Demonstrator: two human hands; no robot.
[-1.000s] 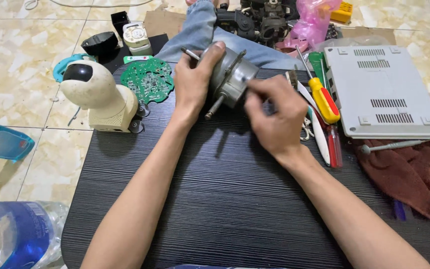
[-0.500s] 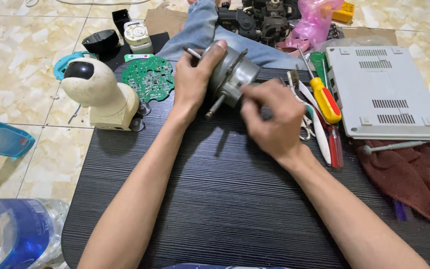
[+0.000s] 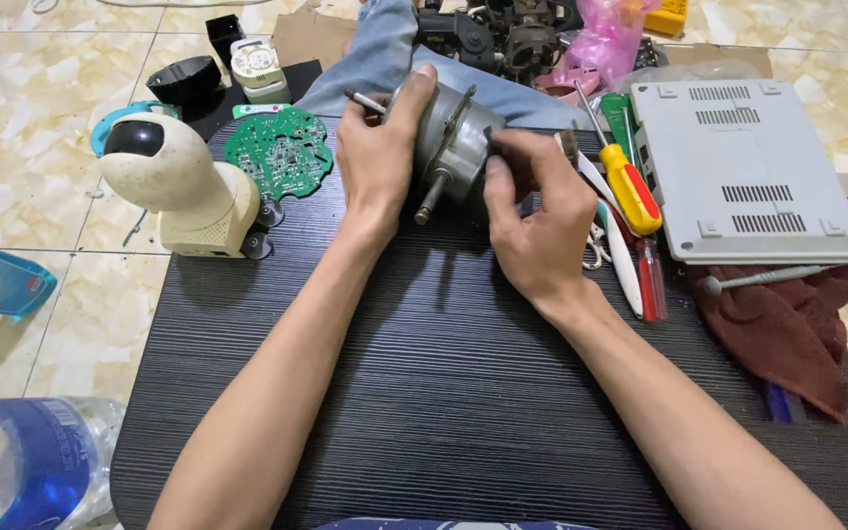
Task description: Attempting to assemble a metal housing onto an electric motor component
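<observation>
Grip: left hand (image 3: 377,157) closed around the grey metal motor (image 3: 451,142), thumb over its top; right hand (image 3: 537,221) closed against the motor's right side, fingertips pressing the casing. Motor: held just above the far edge of the black table (image 3: 444,393), shaft angled down and to the left. Left far corner: white dome camera (image 3: 174,186), green circuit board (image 3: 279,149). Right edge: yellow-and-red screwdriver (image 3: 632,196), grey plastic box (image 3: 753,169), dark red cloth (image 3: 797,314).
</observation>
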